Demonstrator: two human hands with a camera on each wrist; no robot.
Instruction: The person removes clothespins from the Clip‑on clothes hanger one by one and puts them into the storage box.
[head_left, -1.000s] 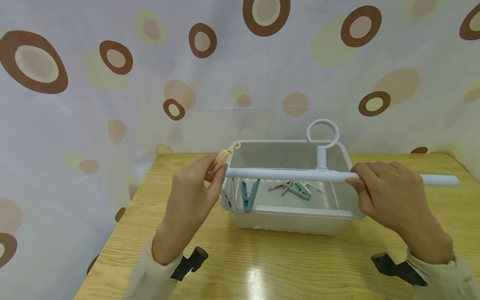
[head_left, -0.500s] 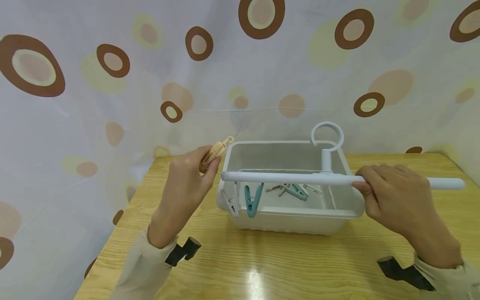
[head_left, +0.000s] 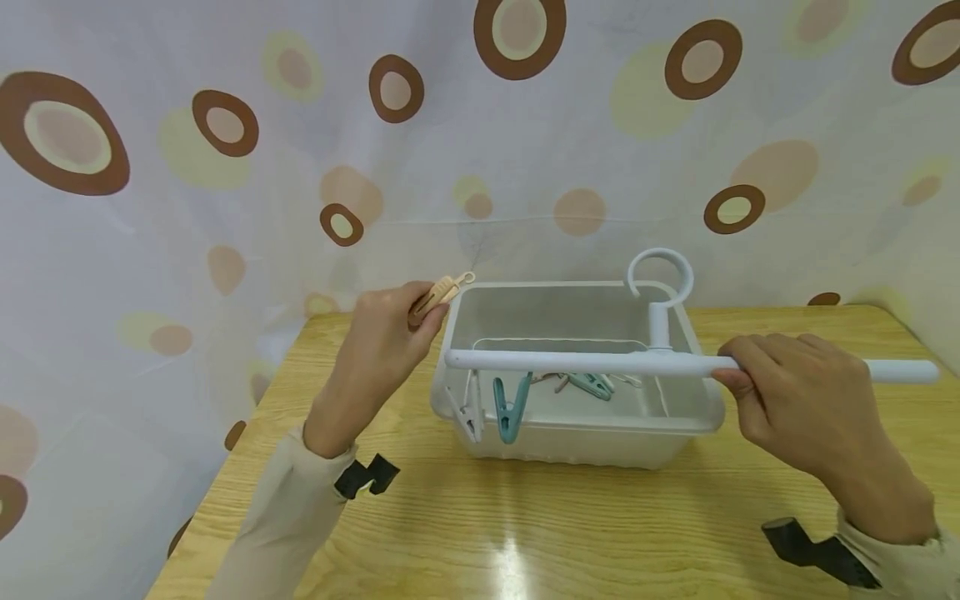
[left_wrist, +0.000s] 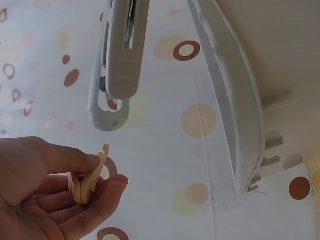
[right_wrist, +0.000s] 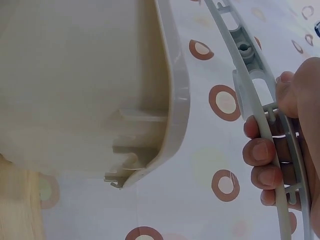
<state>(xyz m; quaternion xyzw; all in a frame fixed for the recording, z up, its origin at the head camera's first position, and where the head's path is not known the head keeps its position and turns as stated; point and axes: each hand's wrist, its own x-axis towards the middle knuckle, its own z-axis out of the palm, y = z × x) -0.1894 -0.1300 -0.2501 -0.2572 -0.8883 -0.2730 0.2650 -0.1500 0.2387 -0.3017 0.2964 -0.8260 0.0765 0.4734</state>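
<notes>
My left hand (head_left: 382, 352) pinches a yellow clothespin (head_left: 442, 293) between thumb and fingers, just beyond the left end of a pale blue hanger bar (head_left: 570, 361). In the left wrist view the clothespin (left_wrist: 86, 186) points up below the bar's end (left_wrist: 107, 117). My right hand (head_left: 817, 408) grips the bar right of its hook (head_left: 684, 279); the right wrist view shows fingers curled round its ribbed frame (right_wrist: 260, 112). From the bar's left part hang a white clothespin (head_left: 469, 414) and a teal one (head_left: 510, 410).
Below and behind the bar, a white plastic bin (head_left: 592, 450) stands on the wooden table (head_left: 450, 533), with several clothespins (head_left: 591, 384) lying inside. A curtain with brown and beige spots (head_left: 420, 175) hangs behind the table.
The bar has shifted slightly right and toward me in the head view, carrying its hanging clothespins. My left hand, which was at the bar's end, now stands apart from it, above and left.
</notes>
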